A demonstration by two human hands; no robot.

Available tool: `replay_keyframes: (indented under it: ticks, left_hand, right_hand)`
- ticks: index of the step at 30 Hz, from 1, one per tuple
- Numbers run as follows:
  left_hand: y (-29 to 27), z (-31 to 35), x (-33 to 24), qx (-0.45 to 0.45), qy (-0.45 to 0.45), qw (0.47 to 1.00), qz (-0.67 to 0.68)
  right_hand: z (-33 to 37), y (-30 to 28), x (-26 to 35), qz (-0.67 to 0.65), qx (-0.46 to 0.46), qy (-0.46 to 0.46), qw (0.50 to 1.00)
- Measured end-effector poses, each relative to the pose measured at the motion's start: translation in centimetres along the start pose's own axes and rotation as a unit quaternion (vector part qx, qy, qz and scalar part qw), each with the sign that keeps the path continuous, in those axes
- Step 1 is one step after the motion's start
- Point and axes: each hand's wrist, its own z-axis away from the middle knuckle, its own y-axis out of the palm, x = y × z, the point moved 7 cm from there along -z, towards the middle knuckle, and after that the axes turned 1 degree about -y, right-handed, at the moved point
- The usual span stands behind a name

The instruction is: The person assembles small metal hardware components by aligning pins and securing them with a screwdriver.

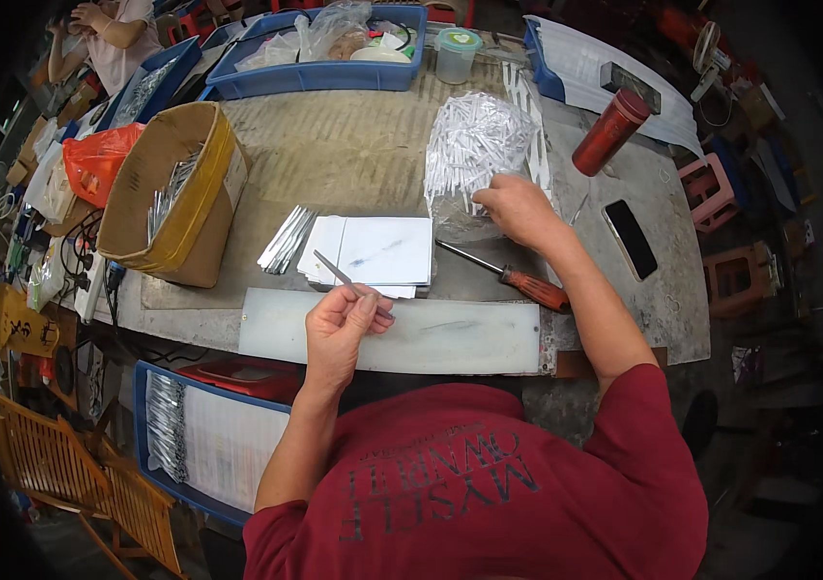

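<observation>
My left hand [346, 324] pinches a slim, flat, pointed metal piece [337, 274] above a whitish board [392, 333]. Its tip points up and to the left, over a stack of white cards [387, 246] with dark smudges. A row of similar slim metal pieces [287, 240] lies left of the stack. Farther right, my right hand [522, 208] has its fingers closed at the near edge of a heap of small white strips [477, 140] on clear plastic. Anything between those fingertips is too small to make out. A screwdriver [513, 278] with an orange-brown handle lies between my hands.
A cardboard box [201, 232] of metal pieces stands left. Blue trays [237, 85] and a lidded tub [457, 58] line the back. A red flask [610, 132] and a phone [630, 240] are right. Another blue tray [141, 416] sits below the table edge. A person [126, 39] is far left.
</observation>
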Motion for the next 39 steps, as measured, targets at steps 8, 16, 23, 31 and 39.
replay_keyframes:
  ticks: [8, 16, 23, 31, 39]
  left_hand:
    - [0.0, 0.5, 0.9, 0.007, -0.039, 0.999, 0.006]
    - [0.3, 0.2, 1.3, 0.008, -0.047, 0.999, 0.025]
    - [0.6, 0.3, 1.2, 0.019, -0.042, 0.998, 0.03]
    - [1.1, 0.2, 0.6, 0.025, -0.018, 0.999, 0.015]
    - [3.2, -0.1, 0.3, 0.057, -0.028, 0.998, 0.025]
  right_hand:
    - [-0.3, 2.8, 0.3, 0.024, 0.055, -0.054, 0.997]
    - [0.6, -0.1, -0.4, -0.202, -0.085, 0.022, 0.975]
    - [1.8, 0.2, -1.6, -0.336, -0.128, 0.138, 0.923]
    - [2.7, -0.7, 3.1, -0.676, -0.079, 0.249, 0.689]
    - [3.8, 1.4, 9.2, -0.77, -0.053, 0.252, 0.583]
